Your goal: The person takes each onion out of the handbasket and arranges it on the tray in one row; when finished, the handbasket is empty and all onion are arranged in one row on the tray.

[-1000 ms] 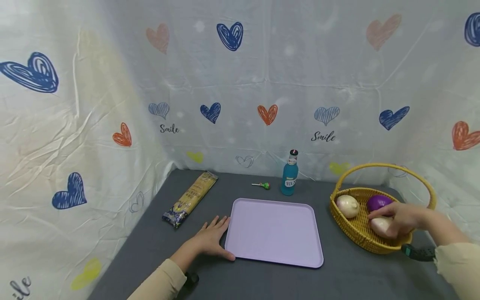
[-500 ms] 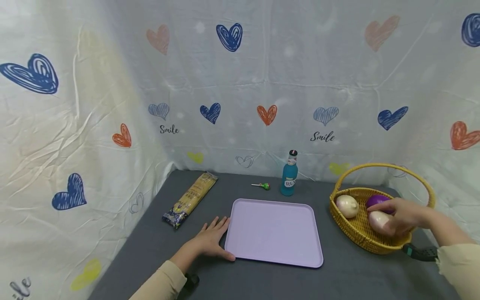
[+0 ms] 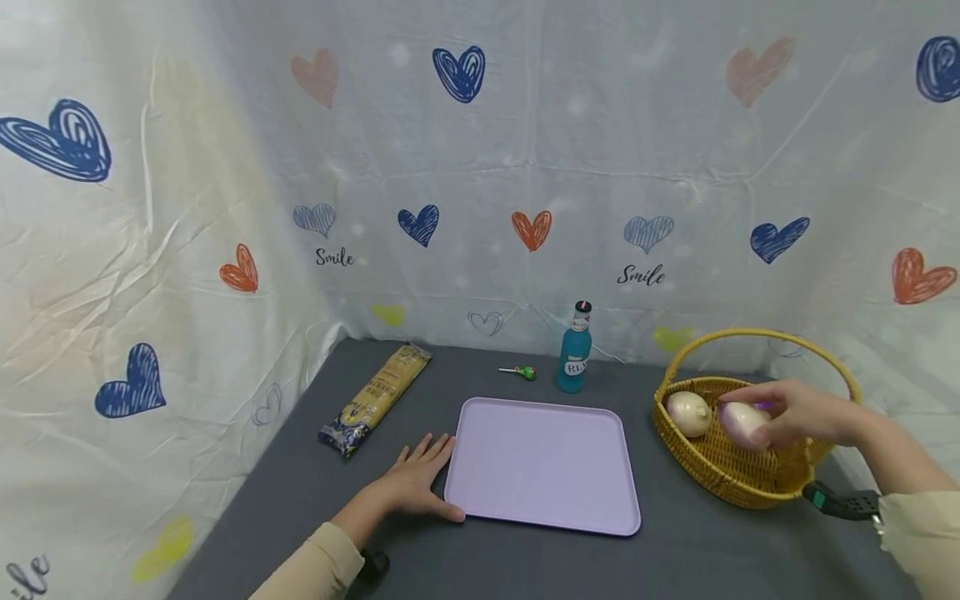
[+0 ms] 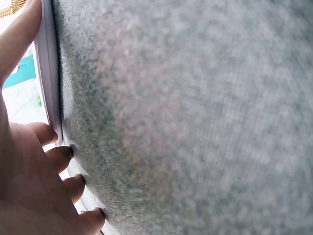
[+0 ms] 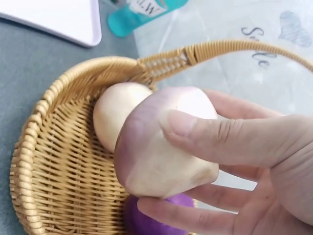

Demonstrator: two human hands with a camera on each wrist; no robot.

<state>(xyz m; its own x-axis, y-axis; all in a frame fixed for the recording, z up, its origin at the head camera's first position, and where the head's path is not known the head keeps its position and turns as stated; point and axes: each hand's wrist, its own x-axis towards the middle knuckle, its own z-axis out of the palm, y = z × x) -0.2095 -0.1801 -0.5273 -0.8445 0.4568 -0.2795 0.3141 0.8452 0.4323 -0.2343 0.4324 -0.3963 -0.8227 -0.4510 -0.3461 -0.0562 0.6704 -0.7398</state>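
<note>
Basket (image 3: pixel 693 467), wicker: right side of my feed. 
Tray (image 3: pixel 543 467), lilac: lying flat, mid-feed. 
Left hand (image 3: pixel 412 483): fingers spread wide, at the tray's left edge. 
Right hand (image 3: pixel 813 412): thumb and fingers holding a two-tone bulb (image 5: pixel 146 147) above the basket; I judge grasp and lift done, setting-down outstanding. 
White bulb (image 3: pixel 688 414), purple vegetable (image 5: pixel 142 223): both inside the basket, ungripped.

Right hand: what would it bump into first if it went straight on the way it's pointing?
Probably the other pale bulb in the basket, just past the held bulb. How high the right hand sits is unclear, so it might pass over.
</note>
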